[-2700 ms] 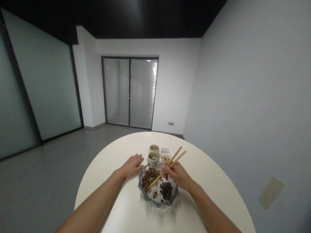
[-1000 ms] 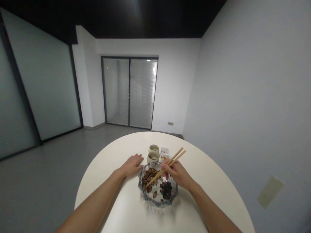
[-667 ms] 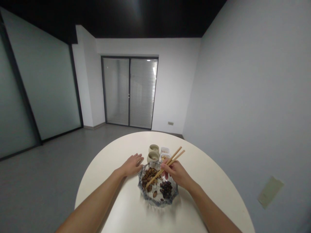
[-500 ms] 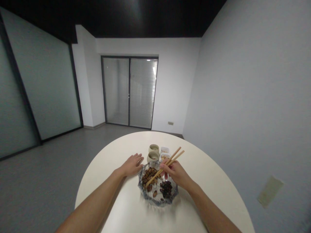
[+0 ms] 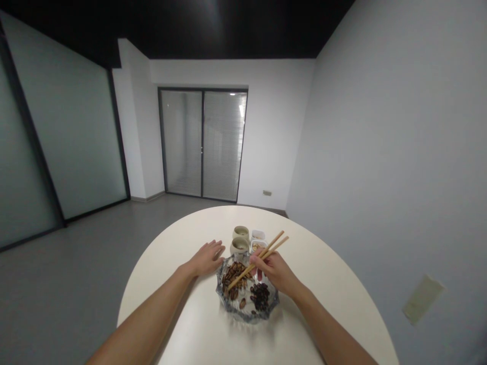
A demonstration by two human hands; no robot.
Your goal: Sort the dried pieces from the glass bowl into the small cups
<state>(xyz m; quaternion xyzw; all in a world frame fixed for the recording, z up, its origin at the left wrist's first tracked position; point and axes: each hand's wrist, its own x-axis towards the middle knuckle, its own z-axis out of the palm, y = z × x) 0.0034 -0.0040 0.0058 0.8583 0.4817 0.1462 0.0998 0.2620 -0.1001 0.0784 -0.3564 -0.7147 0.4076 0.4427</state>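
My right hand [image 5: 277, 268] grips a pair of light wooden chopsticks [image 5: 243, 274] and reaches in over the right side of a clear, scalloped glass bowl [image 5: 249, 318]. The tips rest among long brown nut-like pieces [image 5: 235, 271] heaped on the bowl's left; whether they pinch one cannot be made out. Dark red, glossy oval pieces [image 5: 261, 296] are piled on its right side. One brown piece [image 5: 242, 303] lies apart near the front. Flat on the table, fingers stretched, my left hand [image 5: 208, 258] stays by the bowl's left rim, its fingertips close to the glass.
Behind the bowl stand two pale green cups [image 5: 241, 231], one in front of the other. Beside them are two small white containers [image 5: 258, 235] with light pieces inside. All sit on a round white table [image 5: 323, 294]. A wall [image 5: 380, 152] rises to the right.
The chopstick tips have shifted very slightly up and away from me within the brown pieces. My left hand and the bowl have stayed put.
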